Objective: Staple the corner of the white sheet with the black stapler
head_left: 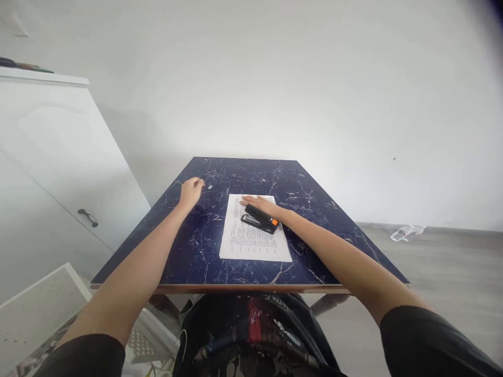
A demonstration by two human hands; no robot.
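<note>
Nearest to me, below the near edge of the sheet of paper (pixel 253 243) and off the table (pixel 188 256) altogether, a dark backpack (pixel 251 335) with a red patch sits at my lap. The printed sheet lies flat on the dark blue marbled tabletop, a little in from the table's near rim and roughly midway across it.

On the sheet's far half rests a black stapler (pixel 259 219) with an orange end, set at a slant, the orange tip toward the sheet's right edge. Just beyond the stapler my right hand (pixel 260 204) lies flat on the sheet's far end, palm down, fingers stretched out and close together, gripping nothing; whether it touches the stapler I cannot tell.

Left of the sheet and level with its far edge, my left hand (pixel 191 191) rests on the bare tabletop, fingers curled in toward the palm; whether anything is inside them I cannot tell. A small pale scrap (pixel 210 186) lies on the tabletop between that hand and the sheet's far left corner, just beside the knuckles.

Well to the left of the sheet stands a white cabinet (pixel 58 157) with a dark handle. Far to the sheet's right, a clear plastic bottle (pixel 404 232) lies on the grey floor (pixel 440 272) at the foot of the white wall (pixel 275 78).
</note>
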